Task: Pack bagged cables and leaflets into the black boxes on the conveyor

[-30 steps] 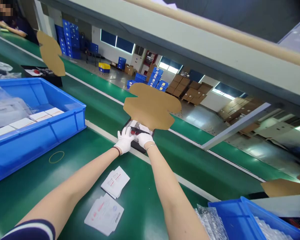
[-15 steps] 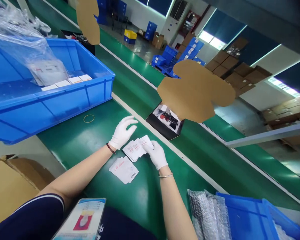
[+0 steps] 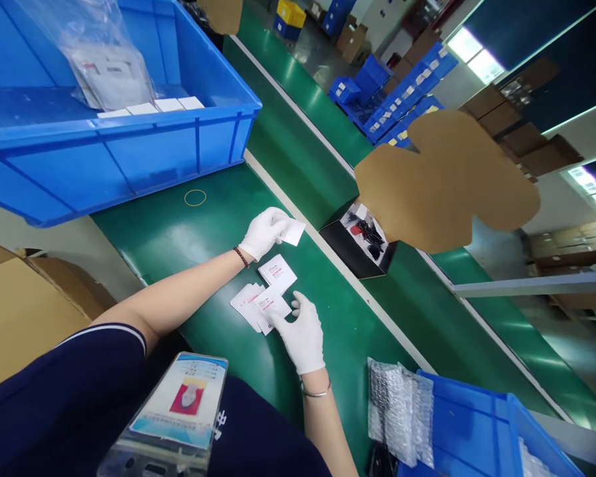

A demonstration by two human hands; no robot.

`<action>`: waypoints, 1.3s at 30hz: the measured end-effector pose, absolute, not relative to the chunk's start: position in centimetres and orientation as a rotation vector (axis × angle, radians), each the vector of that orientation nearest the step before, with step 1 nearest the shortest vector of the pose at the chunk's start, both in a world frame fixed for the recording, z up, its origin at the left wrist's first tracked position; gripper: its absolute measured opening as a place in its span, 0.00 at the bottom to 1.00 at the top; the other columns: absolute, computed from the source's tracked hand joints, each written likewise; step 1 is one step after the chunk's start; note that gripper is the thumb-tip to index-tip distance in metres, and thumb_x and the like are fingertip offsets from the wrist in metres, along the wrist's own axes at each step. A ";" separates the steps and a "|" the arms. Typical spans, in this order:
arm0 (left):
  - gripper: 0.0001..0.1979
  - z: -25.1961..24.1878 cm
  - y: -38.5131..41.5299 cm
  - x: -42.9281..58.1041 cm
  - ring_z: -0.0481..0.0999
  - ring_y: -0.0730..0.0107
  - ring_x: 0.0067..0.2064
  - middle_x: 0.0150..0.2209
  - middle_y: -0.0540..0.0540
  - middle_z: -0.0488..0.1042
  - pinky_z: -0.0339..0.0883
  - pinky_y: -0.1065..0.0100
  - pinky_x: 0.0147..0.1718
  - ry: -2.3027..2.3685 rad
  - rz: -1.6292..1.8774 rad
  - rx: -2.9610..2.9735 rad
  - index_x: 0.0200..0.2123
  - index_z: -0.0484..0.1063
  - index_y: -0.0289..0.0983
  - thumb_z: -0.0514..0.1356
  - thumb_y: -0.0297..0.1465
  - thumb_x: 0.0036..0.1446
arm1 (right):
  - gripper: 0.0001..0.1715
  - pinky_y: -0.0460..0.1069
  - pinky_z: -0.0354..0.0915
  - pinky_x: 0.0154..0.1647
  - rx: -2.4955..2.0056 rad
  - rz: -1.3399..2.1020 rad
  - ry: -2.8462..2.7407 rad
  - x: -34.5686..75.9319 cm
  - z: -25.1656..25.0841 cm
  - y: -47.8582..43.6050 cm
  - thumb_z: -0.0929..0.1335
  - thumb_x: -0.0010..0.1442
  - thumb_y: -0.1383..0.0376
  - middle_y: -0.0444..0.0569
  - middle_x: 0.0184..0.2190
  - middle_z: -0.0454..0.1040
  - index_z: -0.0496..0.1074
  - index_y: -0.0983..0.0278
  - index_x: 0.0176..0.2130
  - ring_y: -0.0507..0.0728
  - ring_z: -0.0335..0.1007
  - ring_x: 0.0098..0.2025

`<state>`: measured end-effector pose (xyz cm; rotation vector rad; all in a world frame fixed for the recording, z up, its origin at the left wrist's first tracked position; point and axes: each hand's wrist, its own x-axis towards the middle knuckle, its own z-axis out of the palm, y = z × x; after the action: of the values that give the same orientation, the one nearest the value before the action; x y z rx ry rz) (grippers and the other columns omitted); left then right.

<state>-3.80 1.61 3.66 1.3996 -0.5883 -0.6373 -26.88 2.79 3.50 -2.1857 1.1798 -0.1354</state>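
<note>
White gloves cover both hands. My left hand (image 3: pixel 268 233) pinches a white card (image 3: pixel 293 232) above the green table (image 3: pixel 159 232). Below it, a stack of printed white cards (image 3: pixel 278 271) lies on the table. Another fanned pile of cards (image 3: pixel 248 306) is just to its left and nearer to me, with a card (image 3: pixel 273 306) lying across it. My right hand (image 3: pixel 300 328) is beside that card, thumb and fingers apart, its thumb near the card's lower edge.
A blue bin (image 3: pixel 179 146) with bagged items and small white boxes is at upper left. Beyond the pale strip sits an open black box (image 3: pixel 362 238) with cables. Bubble-wrapped packs (image 3: pixel 397 411) and a blue bin (image 3: pixel 467 424) are at lower right. A rubber band (image 3: pixel 195 197) lies on the table.
My left hand, open before, now holds a card. My right hand has let go of its card and moved down toward the near pile. The view has shifted.
</note>
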 end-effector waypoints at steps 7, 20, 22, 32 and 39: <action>0.08 4.2 2.0 -3.4 0.67 0.76 0.22 0.27 0.49 0.68 0.61 0.77 0.19 -0.612 -0.611 1.338 0.37 0.66 0.32 0.56 0.31 0.55 | 0.22 0.49 0.65 0.35 -1.720 -0.289 0.998 -27.2 4.8 1.8 0.66 0.57 0.54 0.50 0.38 0.71 0.67 0.66 0.46 0.55 0.66 0.34; 0.07 3.8 2.0 -2.6 0.69 0.72 0.33 0.34 0.46 0.69 0.62 0.76 0.27 -0.590 -0.462 1.315 0.34 0.68 0.33 0.55 0.31 0.55 | 0.41 0.52 0.64 0.41 -2.047 -0.019 1.187 -27.1 2.9 2.1 0.72 0.48 0.52 0.47 0.38 0.70 0.61 0.63 0.57 0.57 0.67 0.36; 0.07 4.3 2.1 -3.2 0.68 0.72 0.35 0.35 0.46 0.69 0.63 0.75 0.29 -0.608 -0.470 1.298 0.34 0.67 0.32 0.55 0.32 0.55 | 0.44 0.51 0.64 0.41 -1.961 -0.075 1.144 -28.2 2.9 2.9 0.72 0.49 0.55 0.45 0.36 0.70 0.56 0.63 0.61 0.55 0.66 0.35; 0.13 8.6 5.6 -4.9 0.71 0.57 0.48 0.46 0.41 0.71 0.68 0.63 0.44 -1.409 -1.356 0.935 0.29 0.73 0.36 0.64 0.41 0.51 | 0.14 0.49 0.64 0.39 -1.713 -0.401 1.145 -32.0 6.5 2.4 0.64 0.60 0.57 0.48 0.34 0.71 0.68 0.65 0.40 0.56 0.67 0.36; 0.12 8.0 5.4 -8.1 0.74 0.64 0.42 0.40 0.46 0.75 0.68 0.68 0.42 -1.437 -1.180 1.271 0.36 0.75 0.37 0.59 0.39 0.57 | 0.17 0.48 0.65 0.43 -1.896 -0.551 1.199 -33.7 8.5 2.5 0.64 0.62 0.56 0.48 0.39 0.73 0.69 0.63 0.46 0.55 0.69 0.40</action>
<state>-8.08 5.35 7.96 1.2712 -1.4368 -1.1803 -33.66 2.47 8.45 -1.8963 1.1986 -0.5514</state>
